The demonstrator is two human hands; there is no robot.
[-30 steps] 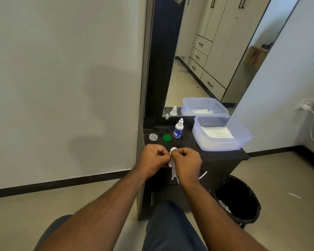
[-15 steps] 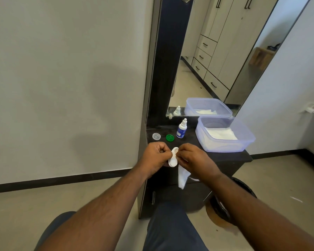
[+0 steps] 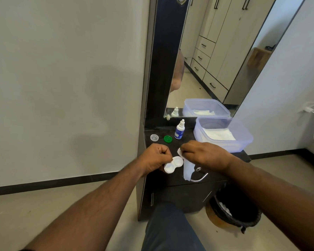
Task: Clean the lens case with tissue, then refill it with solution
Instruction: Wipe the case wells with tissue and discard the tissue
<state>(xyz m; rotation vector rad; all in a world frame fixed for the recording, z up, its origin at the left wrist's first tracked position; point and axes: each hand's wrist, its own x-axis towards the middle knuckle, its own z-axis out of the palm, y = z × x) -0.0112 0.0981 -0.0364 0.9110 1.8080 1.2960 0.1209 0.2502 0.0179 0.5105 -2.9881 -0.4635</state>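
Observation:
My left hand [image 3: 155, 156] pinches the white two-well lens case [image 3: 173, 164] by its left edge, with both open wells turned toward me. Just right of the case, my right hand [image 3: 205, 155] grips a white tissue [image 3: 188, 169] whose loose end hangs down. The tissue is beside the case and not inside a well. The small solution bottle [image 3: 179, 130] with a blue label stands upright behind my hands on the dark cabinet top [image 3: 185, 144]. A green cap [image 3: 167, 138] and a clear cap [image 3: 154, 137] lie left of the bottle.
A translucent tub [image 3: 243, 140] holding folded tissues sits at the right of the cabinet top. A mirror [image 3: 212, 57] rises behind it. A black bin [image 3: 243, 216] with used tissues stands on the floor at the lower right. A drawer handle [image 3: 200, 178] juts from the cabinet front.
My hands have separated. The right hand drew the tissue out to the right of the case, and the left hand turned the case so that its wells show.

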